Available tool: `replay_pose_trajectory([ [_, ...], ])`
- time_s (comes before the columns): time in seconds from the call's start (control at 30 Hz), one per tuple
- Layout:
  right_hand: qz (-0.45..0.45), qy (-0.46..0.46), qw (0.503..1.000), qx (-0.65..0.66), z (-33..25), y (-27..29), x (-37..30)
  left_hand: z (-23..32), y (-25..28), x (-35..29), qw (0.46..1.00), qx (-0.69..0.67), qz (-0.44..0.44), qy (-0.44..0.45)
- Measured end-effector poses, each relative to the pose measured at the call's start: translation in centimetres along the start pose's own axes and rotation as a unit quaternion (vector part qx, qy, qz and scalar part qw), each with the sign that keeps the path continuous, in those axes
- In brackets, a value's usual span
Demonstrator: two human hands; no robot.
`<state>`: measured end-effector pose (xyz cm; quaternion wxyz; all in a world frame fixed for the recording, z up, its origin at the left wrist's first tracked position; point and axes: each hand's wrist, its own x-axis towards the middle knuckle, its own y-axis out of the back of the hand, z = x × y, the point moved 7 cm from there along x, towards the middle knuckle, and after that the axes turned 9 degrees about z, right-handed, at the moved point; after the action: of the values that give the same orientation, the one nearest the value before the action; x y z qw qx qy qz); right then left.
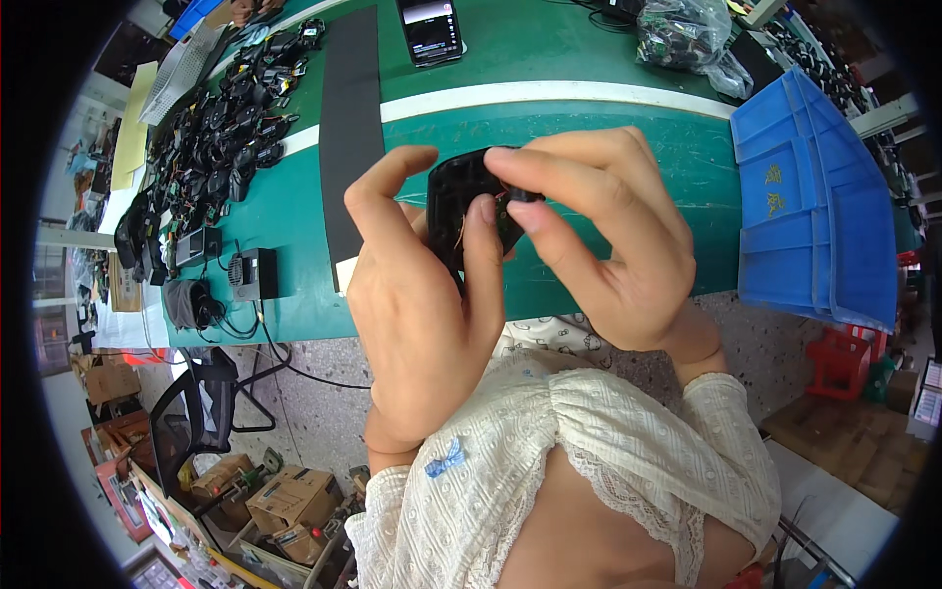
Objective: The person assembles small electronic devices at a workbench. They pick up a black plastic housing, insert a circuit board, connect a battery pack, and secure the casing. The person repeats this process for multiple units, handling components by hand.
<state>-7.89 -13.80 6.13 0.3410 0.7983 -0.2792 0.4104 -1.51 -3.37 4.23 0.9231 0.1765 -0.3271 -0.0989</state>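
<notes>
A black plastic housing [448, 193] is held up over the near part of the green table, its hollow inner side with thin wires facing me. My left hand [417, 285] is closed around its left and lower edge, the thumb pressed on the inside and the index finger raised and bent. With thumb and index finger, my right hand [613, 231] pinches at the housing's right side, where a small dark part and a bit of green show. The fingertips hide most of that part, so its kind is unclear.
A large pile of black electronic parts [221, 128] covers the table's left side. Nearby lie a black boxy device [252, 274] with cables and a dark mat strip [350, 128]. A phone [430, 31] stands at the back; a blue crate [819, 196] is at right, a filled plastic bag [682, 34] behind.
</notes>
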Motion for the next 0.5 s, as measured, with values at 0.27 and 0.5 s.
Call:
replay_pose_trajectory([
  [0.27,0.033,-0.005,0.999,-0.001,0.8,-0.4,-0.3,0.1,-0.3,-0.1,0.999,0.031,-0.010,-0.012],
  [0.5,0.040,-0.009,0.999,-0.013,1.0,-0.5,-0.3,0.2,-0.4,-0.1,1.000,0.024,-0.005,0.005],
])
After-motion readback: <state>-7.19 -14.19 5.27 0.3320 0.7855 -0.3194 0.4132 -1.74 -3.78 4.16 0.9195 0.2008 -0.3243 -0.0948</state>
